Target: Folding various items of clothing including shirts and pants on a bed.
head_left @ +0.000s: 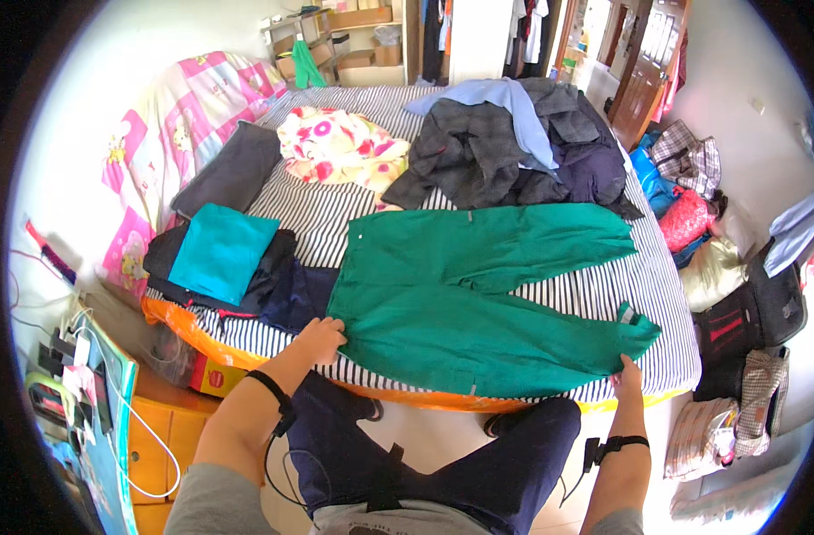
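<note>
Green trousers (pixel 425 308) lie spread across the striped bed, waist to the left and legs to the right. My left hand (pixel 321 341) is closed on the near corner of the waistband. Over at the near leg's cuff, my right hand (pixel 627 374) pinches the edge of the cloth. The hem of that leg is bunched and partly turned up, while the far leg lies fairly flat. Beside the waistband, a folded teal garment (pixel 222 253) rests on a pile of dark clothes (pixel 282 299).
Grey and dark jackets (pixel 469 147) with a light blue shirt (pixel 534 125) heap at the bed's far side, near a flowered cloth (pixel 336 147). A dark grey folded cloth (pixel 233 169) lies left. Bags (pixel 706 423) line the right wall; a cluttered desk (pixel 113 428) stands at left.
</note>
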The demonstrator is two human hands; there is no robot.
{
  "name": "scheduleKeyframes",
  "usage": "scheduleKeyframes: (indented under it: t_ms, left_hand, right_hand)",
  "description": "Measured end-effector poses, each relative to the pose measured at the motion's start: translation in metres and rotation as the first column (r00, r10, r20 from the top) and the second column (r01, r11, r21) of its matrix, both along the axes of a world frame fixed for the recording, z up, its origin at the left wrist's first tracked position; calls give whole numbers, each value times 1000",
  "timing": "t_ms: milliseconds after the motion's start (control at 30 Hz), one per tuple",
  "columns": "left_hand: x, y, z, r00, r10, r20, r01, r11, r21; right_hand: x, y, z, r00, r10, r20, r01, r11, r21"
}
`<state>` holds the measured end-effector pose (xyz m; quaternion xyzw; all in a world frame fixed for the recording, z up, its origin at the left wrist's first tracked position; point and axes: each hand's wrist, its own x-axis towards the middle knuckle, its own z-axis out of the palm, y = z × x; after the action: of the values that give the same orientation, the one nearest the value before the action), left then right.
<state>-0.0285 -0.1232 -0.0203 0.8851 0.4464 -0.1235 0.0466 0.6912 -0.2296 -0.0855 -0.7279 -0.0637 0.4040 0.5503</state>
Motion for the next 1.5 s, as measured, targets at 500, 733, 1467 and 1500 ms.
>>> scheduleKeyframes:
  t_ms: [500, 733, 1467, 1500]
  left_hand:
    - [32, 28, -9, 949, 232, -215, -292, 905, -310]
    - [37, 38, -22, 960, 173, -219, -233, 930, -283]
    - [51, 35, 8, 924, 233, -303, -340, 864, -372]
    - [28, 39, -20, 932, 228, -281, -320, 881, -348]
  right_hand:
    - [-50, 34, 94, 953, -76, -292, 240, 776, 583]
    - [27, 60, 68, -4, -316, 949, 214, 927, 309]
    - [-24, 21, 19, 985, -150, -82, 164, 966, 200]
    - [-27, 24, 24, 997, -76, -18, 77, 985, 154]
